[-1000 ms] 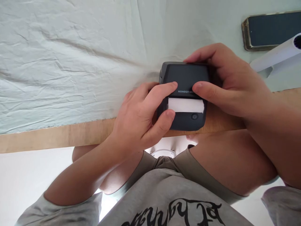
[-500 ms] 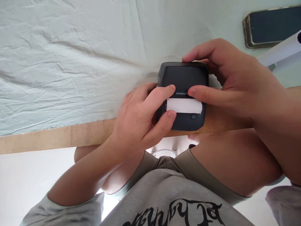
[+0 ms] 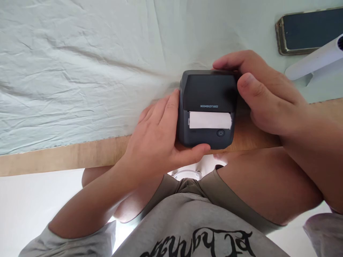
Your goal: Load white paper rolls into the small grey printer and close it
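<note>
A dark label printer (image 3: 209, 89) marked NIIMBOT sits at the table's front edge, with its power button facing me. A strip of white label paper (image 3: 210, 120) sticks out of its slot. My left hand (image 3: 158, 132) grips the printer's left side, fingers flat along it and thumb across the front edge. At the far right corner, my right hand (image 3: 268, 92) holds the printer, index finger behind the back edge and thumb at the right side. Its other fingers are mostly hidden.
A phone (image 3: 305, 30) in a worn clear case lies at the upper right. Beside it is a white tube-like object (image 3: 314, 60), cut off by the frame. A wrinkled pale cloth (image 3: 88, 71) covers the table, leaving a wooden edge strip (image 3: 66, 154) bare.
Both thumbs have left the printer's top: the left moved down to the front edge, the right to the side. My left index finger moved off the lid to the left side. The printer stayed put.
</note>
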